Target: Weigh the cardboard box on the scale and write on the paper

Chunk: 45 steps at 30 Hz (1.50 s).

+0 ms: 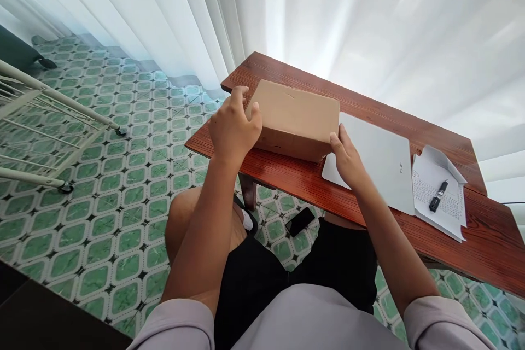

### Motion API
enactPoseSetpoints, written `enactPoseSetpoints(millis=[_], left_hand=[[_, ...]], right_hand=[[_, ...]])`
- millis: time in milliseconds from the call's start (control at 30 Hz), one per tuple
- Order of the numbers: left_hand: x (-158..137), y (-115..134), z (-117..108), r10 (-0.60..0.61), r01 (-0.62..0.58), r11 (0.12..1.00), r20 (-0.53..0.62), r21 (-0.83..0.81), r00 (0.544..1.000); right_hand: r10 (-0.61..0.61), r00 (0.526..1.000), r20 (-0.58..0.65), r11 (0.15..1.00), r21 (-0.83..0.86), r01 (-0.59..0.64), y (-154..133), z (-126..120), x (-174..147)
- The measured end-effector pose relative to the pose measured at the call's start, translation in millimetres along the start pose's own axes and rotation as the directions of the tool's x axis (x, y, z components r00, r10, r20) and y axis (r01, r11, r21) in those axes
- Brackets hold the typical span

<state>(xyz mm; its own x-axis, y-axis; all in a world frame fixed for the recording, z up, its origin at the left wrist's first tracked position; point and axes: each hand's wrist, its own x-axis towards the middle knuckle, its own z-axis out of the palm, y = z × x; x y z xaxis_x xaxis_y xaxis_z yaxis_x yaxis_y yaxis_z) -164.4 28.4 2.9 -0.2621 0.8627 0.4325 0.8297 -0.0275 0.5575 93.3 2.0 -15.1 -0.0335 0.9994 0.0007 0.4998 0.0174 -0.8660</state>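
While the red-brown table (287,178) runs from 11 o'clock down to 4 o'clock across the view, a closed cardboard box (295,117) sits near its left end, just above centre. At 3 o'clock of the box lies a flat grey mailer (381,161), its near corner touching or tucked just under the box; I cannot tell which. Further out at 3 o'clock rests a sheet of printed paper (441,202) with a black marker (438,196) lying on it, well apart from the box. Below the table edge, at 6 o'clock, a dark phone (300,221) lies on the green tiled floor (123,175).

Both hands frame the box. Left hand (233,128) is curled over the box's left end, fingers wrapped onto the top edge, gripping it. Right hand (346,158) presses its thumb and fingers against the box's near right corner, resting partly on the mailer; it holds the box rather than closing fully round it.

As I judge it, the step in hand is seating or squaring the box on the table, both hands steadying it. A next move would call for an even grip on both ends, keeping the box level and its right corner from dragging the mailer.
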Motion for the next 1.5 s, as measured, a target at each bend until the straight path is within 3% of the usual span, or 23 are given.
enactPoseSetpoints(millis=[133, 367, 967, 1500], left_hand=[[-0.5, 3.6, -0.4, -0.043, 0.042, 0.999, 0.024, 0.023, 0.999], [-3.9, 4.4, 4.7, -0.032, 0.029, 0.995, 0.03, 0.098, 0.999], [-8.1, 14.7, 7.6, -0.099, 0.09, 0.988, 0.074, 0.124, 0.992], [-10.1, 12.2, 8.0, -0.055, 0.051, 0.992, 0.033, 0.116, 0.998]], right_hand=[[-0.081, 0.996, 0.039, 0.997, 0.012, 0.081, -6.6, 3.8, -1.9], [-0.11, 0.994, 0.009, 0.993, 0.04, 0.11, -1.6, 9.3, -0.9], [-0.122, 0.992, 0.003, 0.991, -0.047, 0.122, -13.0, 12.6, -1.7], [-0.126, 0.992, -0.003, 0.991, -0.051, 0.126, -9.1, 13.0, 2.4]])
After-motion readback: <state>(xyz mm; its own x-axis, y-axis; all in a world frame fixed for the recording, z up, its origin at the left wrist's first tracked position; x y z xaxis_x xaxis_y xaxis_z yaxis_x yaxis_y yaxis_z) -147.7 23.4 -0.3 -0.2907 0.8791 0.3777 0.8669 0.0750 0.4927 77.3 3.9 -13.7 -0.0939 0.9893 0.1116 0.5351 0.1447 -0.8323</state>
